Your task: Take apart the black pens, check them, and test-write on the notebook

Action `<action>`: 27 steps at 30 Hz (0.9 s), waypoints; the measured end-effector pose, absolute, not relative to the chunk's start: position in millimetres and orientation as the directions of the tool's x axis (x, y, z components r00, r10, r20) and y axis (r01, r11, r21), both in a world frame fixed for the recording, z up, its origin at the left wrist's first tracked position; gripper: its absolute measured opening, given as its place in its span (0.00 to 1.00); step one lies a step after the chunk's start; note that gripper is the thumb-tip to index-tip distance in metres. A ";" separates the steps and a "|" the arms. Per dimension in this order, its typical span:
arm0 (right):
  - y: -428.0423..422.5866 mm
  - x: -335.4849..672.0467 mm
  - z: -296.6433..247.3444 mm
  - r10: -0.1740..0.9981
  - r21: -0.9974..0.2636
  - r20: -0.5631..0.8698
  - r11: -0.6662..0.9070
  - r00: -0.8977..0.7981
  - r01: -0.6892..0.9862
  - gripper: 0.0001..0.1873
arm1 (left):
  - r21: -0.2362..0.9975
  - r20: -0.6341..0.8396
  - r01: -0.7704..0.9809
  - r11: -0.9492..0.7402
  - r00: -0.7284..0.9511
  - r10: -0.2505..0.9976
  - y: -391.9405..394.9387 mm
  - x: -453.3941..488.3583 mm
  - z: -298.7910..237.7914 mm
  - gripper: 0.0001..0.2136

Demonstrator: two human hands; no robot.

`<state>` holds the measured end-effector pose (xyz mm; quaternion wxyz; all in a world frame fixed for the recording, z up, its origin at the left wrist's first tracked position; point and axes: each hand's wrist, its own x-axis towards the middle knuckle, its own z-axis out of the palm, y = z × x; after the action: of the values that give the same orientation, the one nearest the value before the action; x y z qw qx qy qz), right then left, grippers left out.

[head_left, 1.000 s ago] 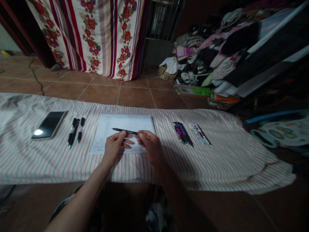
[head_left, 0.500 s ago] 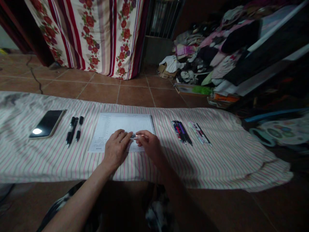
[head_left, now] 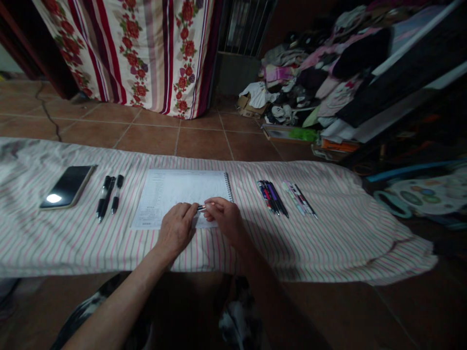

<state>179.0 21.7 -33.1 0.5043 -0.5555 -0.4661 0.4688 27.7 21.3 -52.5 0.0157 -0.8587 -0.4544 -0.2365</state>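
Pen pinched in both grips: left hand and right hand closed on its ends above the spiral notebook, whose print is too small to read.

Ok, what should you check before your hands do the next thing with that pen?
1. Left hand and right hand both grip the pen: ok.
2. Pen over the notebook: ok, at its near edge.
3. Pen's tip out: cannot tell, fingers hide it.
4. Notebook flat on the striped cloth: ok.
5. Three black pens and phone apart from the hands: ok, lying to the left.
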 end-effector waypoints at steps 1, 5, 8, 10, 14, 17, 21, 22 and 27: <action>21.7 179.0 -33.2 0.991 -0.998 -0.045 -0.051 0.127 0.042 0.09 | 0.186 0.425 0.788 -0.587 0.474 0.771 21.2 28.0 -53.0 0.19; 22.2 178.5 -34.1 0.993 -0.999 -0.035 -0.038 0.110 0.028 0.08 | 0.173 0.426 0.800 -0.574 0.465 0.777 21.6 28.1 -52.7 0.18; 22.8 178.1 -35.3 0.994 -0.999 -0.032 -0.035 0.102 0.025 0.08 | 0.161 0.428 0.808 -0.567 0.461 0.778 22.4 27.8 -52.2 0.19; 23.2 178.1 -36.2 0.996 -0.999 -0.028 -0.030 0.090 0.026 0.08 | 0.160 0.422 0.811 -0.563 0.460 0.781 22.7 27.3 -51.8 0.19; 23.7 177.9 -37.5 0.998 -0.999 -0.028 -0.031 0.064 0.040 0.08 | 0.167 0.393 0.815 -0.555 0.461 0.795 22.0 25.6 -49.6 0.19; 23.8 177.3 -36.4 0.997 -0.997 -0.047 -0.050 0.056 0.058 0.09 | 0.179 0.376 0.814 -0.552 0.462 0.803 21.8 24.7 -46.9 0.19; 23.7 176.8 -32.2 0.998 -0.994 -0.044 -0.049 0.045 0.100 0.09 | 0.196 0.375 0.813 -0.548 0.454 0.808 22.7 24.3 -43.9 0.17; 23.8 176.9 -31.6 0.999 -0.993 -0.039 -0.043 0.038 0.106 0.09 | 0.199 0.375 0.813 -0.548 0.453 0.809 22.9 24.0 -43.4 0.16; 25.1 176.0 -35.4 1.000 -0.994 -0.016 -0.019 0.024 0.111 0.10 | 0.195 0.397 0.810 -0.553 0.450 0.800 22.7 22.3 -43.8 0.16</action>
<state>176.0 25.1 -35.4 0.4729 -0.5372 -0.5168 0.4698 22.3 22.7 -43.8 0.0114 -0.8515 -0.4725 -0.2271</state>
